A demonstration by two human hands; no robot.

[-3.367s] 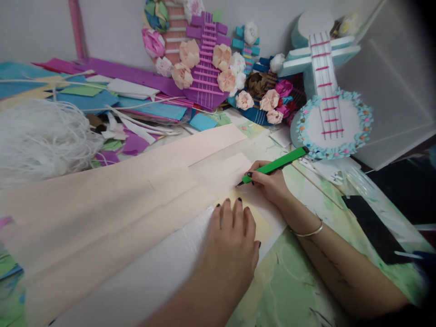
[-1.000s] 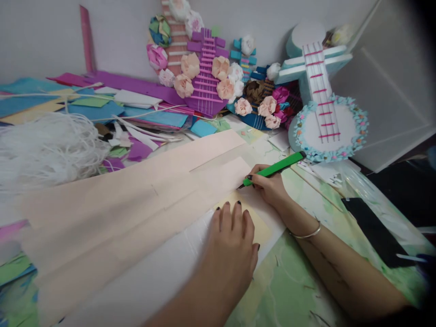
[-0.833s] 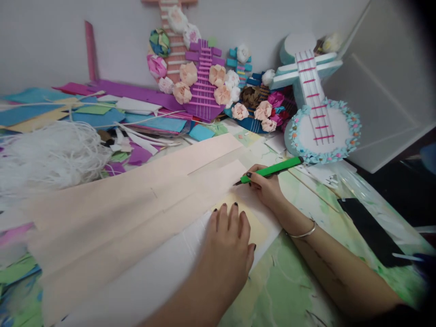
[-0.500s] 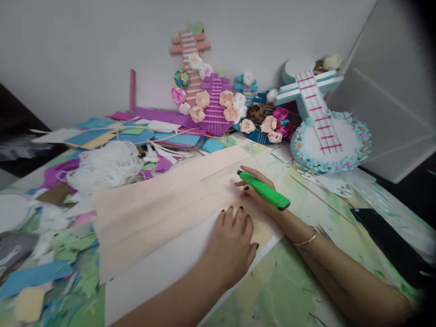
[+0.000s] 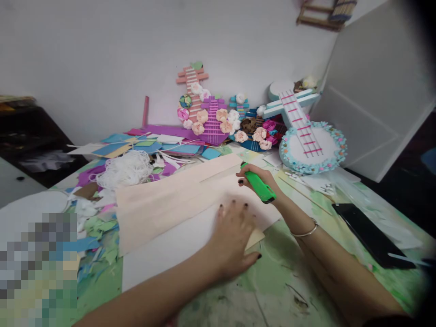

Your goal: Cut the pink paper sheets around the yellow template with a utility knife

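Note:
My right hand [image 5: 272,176] is closed around a green utility knife [image 5: 257,182], held above the paper with its dark back end tilted toward me. The blade cannot be made out. My left hand [image 5: 230,236] is spread out, slightly blurred, over a white sheet [image 5: 166,252] and a small pale yellow piece of paper [image 5: 256,238], which is partly hidden under it. Long peach paper [image 5: 153,209] lies across the white sheet, to the left of both hands.
Paper instruments with flowers [image 5: 213,122] lean on the wall, beside a large pale-blue one [image 5: 311,141]. White string [image 5: 124,169], coloured paper [image 5: 160,146] and scraps [image 5: 102,227] lie left. A black phone [image 5: 369,234] and thin stick [image 5: 304,195] lie right.
The view has tilted up. My right hand has lifted the knife from the paper and turned its back end toward me. My left hand has spread its thumb out, and the yellow piece has shifted.

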